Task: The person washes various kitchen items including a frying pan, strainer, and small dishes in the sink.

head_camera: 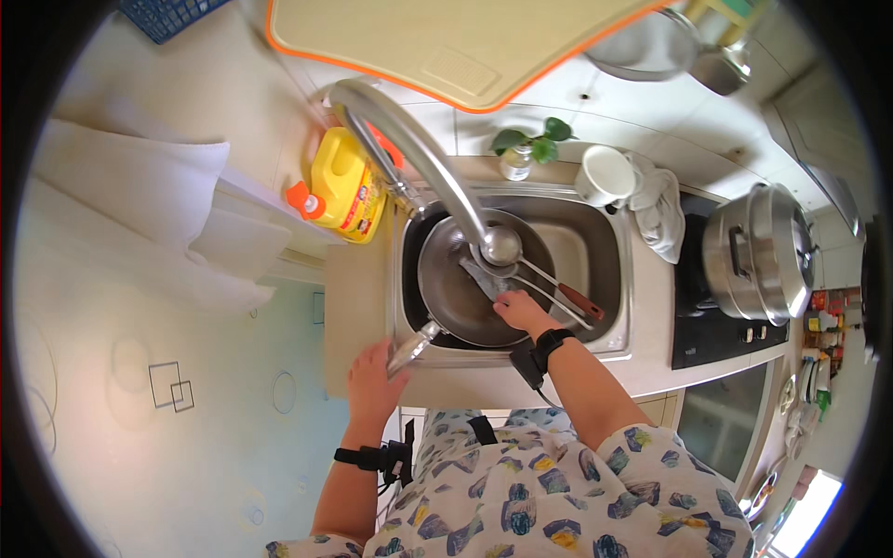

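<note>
A dark frying pan (453,300) lies in the stainless steel sink (624,342), under the curved faucet (418,139). Its handle (413,349) points down-left over the sink's front edge. My left hand (373,373) is at the end of that handle, fingers partly bent; whether it grips is hard to see. Inside the pan, my right hand (520,312) has its fingertips at the lower end of a thin greyish cloth or film (486,280); the grip is not clear. A round metal ladle (501,245) and another long-handled utensil lie across the pan, one with a brown handle (580,301).
A yellow detergent jug (342,181) stands left of the faucet. Behind the sink are a plant in a glass jar (516,164), a white mug (607,174) and a grey cloth (656,209). A steel steamer pot (757,254) sits on the black cooktop (704,342) at right.
</note>
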Demonstrator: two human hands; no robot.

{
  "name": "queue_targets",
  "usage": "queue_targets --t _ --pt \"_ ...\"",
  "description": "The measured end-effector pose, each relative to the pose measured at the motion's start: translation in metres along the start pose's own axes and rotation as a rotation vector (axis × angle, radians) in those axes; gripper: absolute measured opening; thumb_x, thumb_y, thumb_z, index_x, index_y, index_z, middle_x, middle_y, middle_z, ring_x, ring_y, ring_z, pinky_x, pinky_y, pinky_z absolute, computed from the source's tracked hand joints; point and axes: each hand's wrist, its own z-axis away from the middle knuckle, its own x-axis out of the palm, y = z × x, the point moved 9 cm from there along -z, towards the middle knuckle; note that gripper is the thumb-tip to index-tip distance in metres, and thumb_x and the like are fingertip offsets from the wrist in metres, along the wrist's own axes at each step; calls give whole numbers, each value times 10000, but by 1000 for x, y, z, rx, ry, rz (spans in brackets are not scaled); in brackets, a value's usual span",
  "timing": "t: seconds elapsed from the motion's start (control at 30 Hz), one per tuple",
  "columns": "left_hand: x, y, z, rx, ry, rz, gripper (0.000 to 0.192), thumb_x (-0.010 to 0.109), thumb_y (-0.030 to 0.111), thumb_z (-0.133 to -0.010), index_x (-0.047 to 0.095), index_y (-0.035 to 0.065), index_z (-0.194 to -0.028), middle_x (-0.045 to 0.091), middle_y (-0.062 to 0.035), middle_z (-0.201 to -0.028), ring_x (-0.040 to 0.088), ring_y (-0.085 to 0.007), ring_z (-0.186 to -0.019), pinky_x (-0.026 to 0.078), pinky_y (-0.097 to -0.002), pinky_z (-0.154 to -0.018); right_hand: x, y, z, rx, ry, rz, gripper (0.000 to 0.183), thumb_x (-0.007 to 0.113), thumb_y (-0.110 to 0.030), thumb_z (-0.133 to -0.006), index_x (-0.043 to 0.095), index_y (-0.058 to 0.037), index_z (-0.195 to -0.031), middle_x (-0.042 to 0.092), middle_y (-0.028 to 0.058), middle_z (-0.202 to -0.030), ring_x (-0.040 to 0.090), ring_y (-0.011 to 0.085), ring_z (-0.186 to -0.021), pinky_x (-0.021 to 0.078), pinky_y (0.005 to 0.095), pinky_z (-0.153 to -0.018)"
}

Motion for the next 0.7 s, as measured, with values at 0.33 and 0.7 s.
queue_targets --t 0.33,0.7 --pt "34 -41 -18 -175 -377 346 467 727 238 -755 563 119 -1176 565 -117 -1101 582 -305 -988 479 -400 -840 14 1 -23 2 134 12 307 575 -181 -851 608 -77 -1138 563 196 -1162 525 386 -1100 436 408 -945" --pt "44 87 -98 54 -202 673 352 664 93 -784 594 41 -1125 616 -142 -1040 614 -299 -938 498 -360 -839 -83 -140 69 -345 82 -533 234 555 -6 -884 641 -30 -1100 617 83 -1075 596 190 -992 461 299 -866"
